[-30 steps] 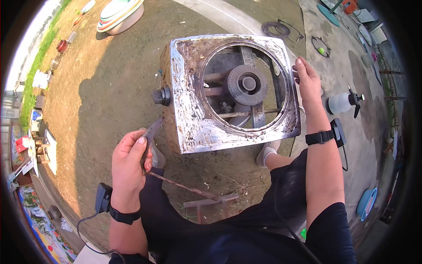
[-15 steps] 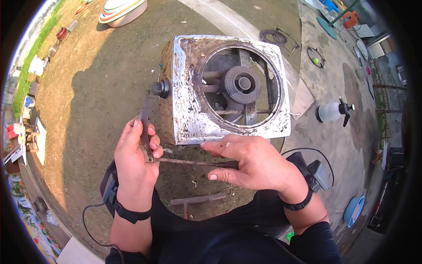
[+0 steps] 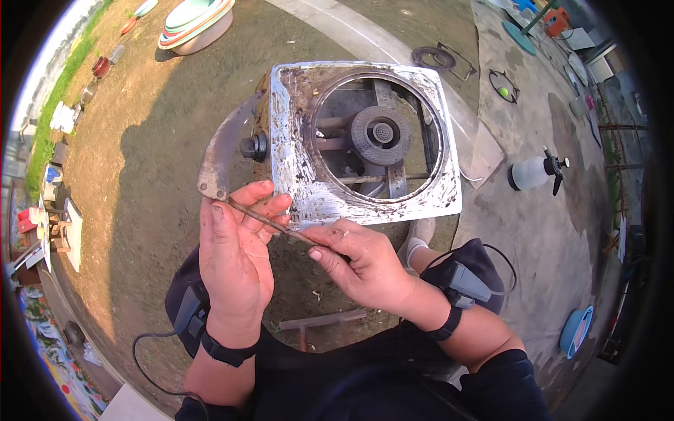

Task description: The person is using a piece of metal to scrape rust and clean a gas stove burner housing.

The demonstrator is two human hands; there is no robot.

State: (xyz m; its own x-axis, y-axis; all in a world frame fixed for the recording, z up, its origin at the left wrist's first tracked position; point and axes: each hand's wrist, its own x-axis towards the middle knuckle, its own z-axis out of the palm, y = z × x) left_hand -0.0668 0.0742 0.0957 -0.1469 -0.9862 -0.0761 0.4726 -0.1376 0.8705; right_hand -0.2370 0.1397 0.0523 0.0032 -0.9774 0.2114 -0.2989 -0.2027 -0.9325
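A sickle (image 3: 221, 151) with a curved, dark, stained blade and a thin rod-like handle lies slantwise across my hands. My right hand (image 3: 372, 270) is closed round the lower part of the handle. My left hand (image 3: 235, 266) is palm up with its fingers apart, the handle lying against them just below the blade's riveted base. Beyond my hands stands a single-burner gas stove (image 3: 298, 189), its white top scraped and streaked with rust-brown grime. A round burner (image 3: 379, 137) shows inside the big circular opening, and a dark knob (image 3: 254, 147) sticks out from the left side, close to the blade.
On the concrete to the right stand a pump spray bottle (image 3: 533, 173) and a blue basin (image 3: 576, 331). A dark ring (image 3: 433, 58) and a wire stand with a green ball (image 3: 503, 92) lie at the far right. Stacked basins (image 3: 196, 31) sit far left. A low wooden stool (image 3: 323, 319) is below me.
The sickle has turned in my hands, its blade now reaching up past my left fingers beside the stove. My left hand has opened and risen; my right has closed on the handle.
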